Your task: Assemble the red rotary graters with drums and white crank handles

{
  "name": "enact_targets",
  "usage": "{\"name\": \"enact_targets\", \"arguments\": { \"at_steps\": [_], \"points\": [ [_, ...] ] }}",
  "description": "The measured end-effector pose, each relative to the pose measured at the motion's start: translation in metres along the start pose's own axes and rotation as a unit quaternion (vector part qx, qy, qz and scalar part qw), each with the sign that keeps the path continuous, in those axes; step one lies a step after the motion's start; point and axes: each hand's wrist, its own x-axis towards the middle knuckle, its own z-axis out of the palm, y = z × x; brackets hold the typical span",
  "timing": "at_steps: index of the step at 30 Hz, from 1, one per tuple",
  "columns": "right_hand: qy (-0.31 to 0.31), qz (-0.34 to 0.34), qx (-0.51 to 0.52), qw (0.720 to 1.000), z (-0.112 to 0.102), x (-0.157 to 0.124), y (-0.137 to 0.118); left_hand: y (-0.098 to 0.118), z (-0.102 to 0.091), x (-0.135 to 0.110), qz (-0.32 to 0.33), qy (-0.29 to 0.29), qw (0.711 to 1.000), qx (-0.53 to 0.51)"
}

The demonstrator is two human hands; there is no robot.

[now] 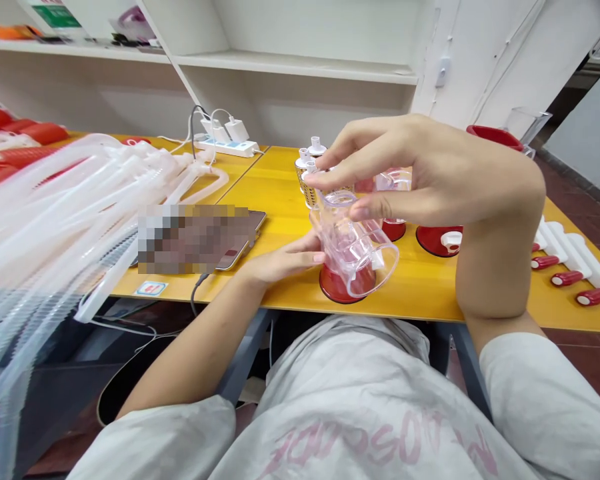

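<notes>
Near the tabletop's (415, 287) front edge: tilted clear plastic cup (363, 250)

The right hand's (430, 167) fingers hold its upper end; the left hand's (286, 260) touch it, grip unclear. Red base (334, 283) seems not joined yet; perforated cylinders (309, 193) stand apart behind.

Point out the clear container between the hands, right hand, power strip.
Clear container (356, 248): head view, side wall.
Right hand (437, 167): head view, back of hand.
Power strip (231, 146): head view, casing.

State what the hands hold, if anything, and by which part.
A clear plastic container: the left hand has it by the side; the right hand has thumb and fingertips at its upper end, but whether they grip cannot be told.
</notes>
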Motion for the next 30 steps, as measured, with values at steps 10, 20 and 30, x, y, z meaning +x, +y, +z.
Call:
{"name": "enact_targets", "arguments": {
  "at_steps": [10,20,30],
  "points": [
    [0.016,-0.004,-0.066,0.998,0.008,0.000,-0.011,0.023,0.037,0.012,0.049,0.049,0.992,0.108],
    [0.027,0.035,-0.149,0.988,0.022,0.005,-0.026,0.004,0.046,0.009,0.070,0.060,0.995,0.047],
    [0.022,0.052,-0.127,0.990,0.023,0.007,-0.023,0.002,0.060,0.014,0.092,0.106,0.989,0.035]
  ]
}}
